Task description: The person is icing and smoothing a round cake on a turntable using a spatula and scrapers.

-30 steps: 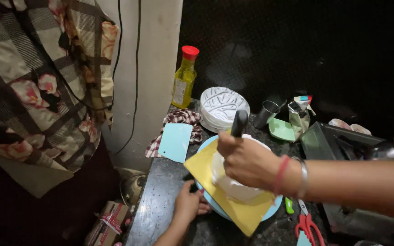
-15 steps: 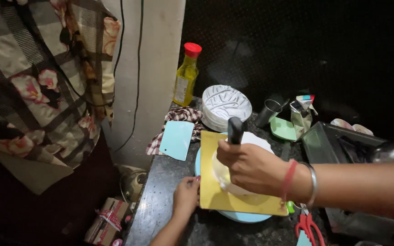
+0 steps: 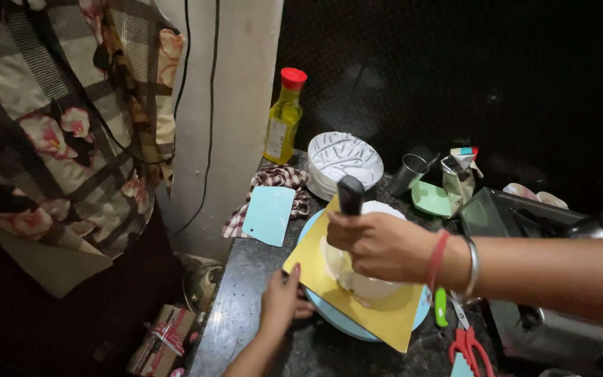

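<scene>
A dark kitchen here, black speckled counter point(image 3: 259, 279) running from lower centre to the right, black wall behind, pale wall panel upper centre. Upper left of the frame, a big checked cloth with pink flowers point(image 3: 64, 119) hangs down. Centre frame, a light blue round turntable point(image 3: 343, 322) sits on the counter with a yellow square board point(image 3: 378, 315) on top, and on that board a white frosted cake point(image 3: 368, 279). The right hand point(image 3: 382, 246) comes in from the right edge, fist wrapped tight around a black-handled spatula point(image 3: 350, 194), its blade down against the cake's left side. The left hand point(image 3: 282, 301), bottom centre, fingers spread, grips the turntable's left rim just below the yellow corner. Behind, a white patterned plate stack point(image 3: 343, 159), an oil bottle with a red cap point(image 3: 284, 119), a pale blue scraper point(image 3: 269, 215) on a checked rag. Lower right, red scissors point(image 3: 467, 345).
</scene>
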